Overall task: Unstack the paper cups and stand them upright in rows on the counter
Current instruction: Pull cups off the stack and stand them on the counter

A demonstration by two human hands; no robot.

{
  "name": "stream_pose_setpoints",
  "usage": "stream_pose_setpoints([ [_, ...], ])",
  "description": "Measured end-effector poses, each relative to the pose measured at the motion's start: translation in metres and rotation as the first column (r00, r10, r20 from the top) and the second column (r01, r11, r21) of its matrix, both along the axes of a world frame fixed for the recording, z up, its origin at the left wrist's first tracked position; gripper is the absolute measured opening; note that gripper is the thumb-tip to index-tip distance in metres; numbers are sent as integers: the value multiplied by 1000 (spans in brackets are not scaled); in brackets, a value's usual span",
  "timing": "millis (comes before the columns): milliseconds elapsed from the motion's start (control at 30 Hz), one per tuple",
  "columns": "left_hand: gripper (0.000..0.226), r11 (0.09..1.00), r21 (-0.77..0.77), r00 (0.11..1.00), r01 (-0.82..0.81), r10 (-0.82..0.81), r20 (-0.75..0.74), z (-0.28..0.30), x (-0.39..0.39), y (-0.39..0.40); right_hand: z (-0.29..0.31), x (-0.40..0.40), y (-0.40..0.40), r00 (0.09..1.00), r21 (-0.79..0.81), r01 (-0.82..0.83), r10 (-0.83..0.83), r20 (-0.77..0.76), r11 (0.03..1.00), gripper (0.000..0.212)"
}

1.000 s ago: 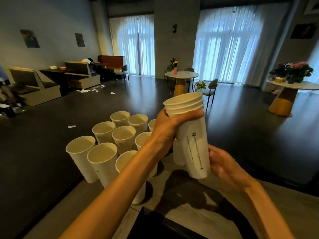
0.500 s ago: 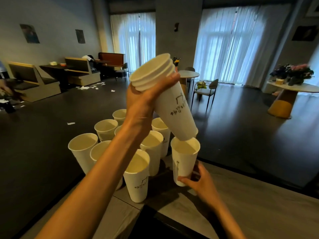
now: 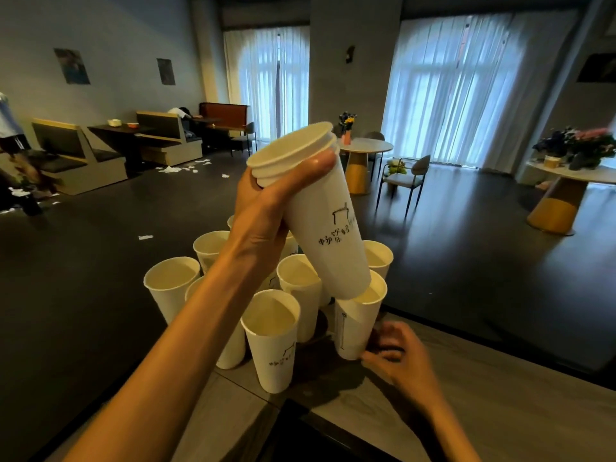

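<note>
1. The dark floor (image 3: 100, 278) fills the left and middle of the frame, strewn with scraps of white paper (image 3: 181, 168) in the upper left near booth seats (image 3: 80, 158).
2. Two round tables show: one at centre top (image 3: 365, 146) with a chair (image 3: 405, 176) beside it, one at the right edge (image 3: 573, 173) bearing flowers.
3. The grey counter (image 3: 500, 388) runs across the lower right; a dark recess cuts into its lower edge.
4. The left forearm crosses from the lower left and hides part of the cup group.
5. Standing cups (image 3: 271, 338) cluster upright at the counter's left end; nine are visible, some half hidden behind the arm, so the full count is unclear.
6. The stack of cups (image 3: 320, 221) is at frame centre, tilted, rims to the upper left; three rims are countable.
7. The left hand (image 3: 266, 208) makes its grip just below the stack's rims, fingers wrapped tight around it.
8. The newest cup (image 3: 358, 323) stands directly under the stack's base.
9. The right hand (image 3: 396, 351), blurred, has its fingertips at this cup's foot; whether they pinch it I cannot tell.
</note>
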State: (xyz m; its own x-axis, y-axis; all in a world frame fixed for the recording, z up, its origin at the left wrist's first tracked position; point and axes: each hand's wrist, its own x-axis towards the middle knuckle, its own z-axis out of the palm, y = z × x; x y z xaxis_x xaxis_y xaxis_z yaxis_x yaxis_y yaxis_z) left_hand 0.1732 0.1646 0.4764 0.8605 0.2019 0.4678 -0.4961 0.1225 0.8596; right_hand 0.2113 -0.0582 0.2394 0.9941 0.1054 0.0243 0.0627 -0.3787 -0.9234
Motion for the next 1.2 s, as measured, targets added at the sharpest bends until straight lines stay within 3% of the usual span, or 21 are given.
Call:
stream_pose_setpoints([
  [67, 74, 989, 91, 993, 116, -112, -49, -5, -5, -7, 15, -10, -16, 989, 88, 133, -138, 50, 987, 24],
  [100, 84, 977, 123, 983, 174, -165, -85, -8, -7, -11, 26, -15, -22, 986, 192, 143, -157, 58, 971, 23],
  [167, 106, 949, 137, 953, 286, -265, -150, -17, -9, -22, 56, -26, -30, 999, 366, -11, -6, 46, 931, 50],
  [233, 109, 926, 154, 930, 346, -316, -190, -28, -11, -37, 84, -36, -28, 972, 426, -224, 233, 33, 876, 75],
  [267, 106, 918, 165, 923, 361, -326, -204, -33, -11, -45, 96, -42, -26, 950, 391, -297, 311, 28, 871, 82],
  [333, 89, 916, 206, 929, 345, -301, -214, -40, -10, -54, 108, -49, -20, 925, 278, -374, 379, 39, 885, 76],
  [433, 66, 928, 290, 962, 235, -179, -207, -42, -14, -54, 115, -56, -13, 945, 207, -326, 314, 88, 923, 61],
  [567, 74, 934, 351, 993, 64, -24, -116, -40, -24, -45, 96, -57, -7, 969, 143, -212, 190, 158, 967, 75],
  [767, 97, 996, 86, 1000, -14, 13, 10, -5, -31, -18, 37, -58, 18, 981, 122, -171, 181, -76, 978, 93],
  [933, 95, 1000, -1, 999, -18, 19, 38, 4, -37, -5, 12, -52, 34, 968, 94, -177, 191, -160, 980, 102],
  [1067, 122, 1000, -16, 999, -16, 16, 38, 2, -41, -5, 2, -50, 36, 963, 104, -162, 180, -202, 981, 120],
  [1133, 125, 1000, -11, 999, -14, 14, 34, 2, -42, -11, 0, -51, 30, 954, 94, -202, 217, -205, 975, 117],
  [1200, 119, 1000, 1, 1000, 7, -7, 30, 3, -44, -21, 1, -53, 12, 944, 85, -253, 265, -195, 964, 95],
])
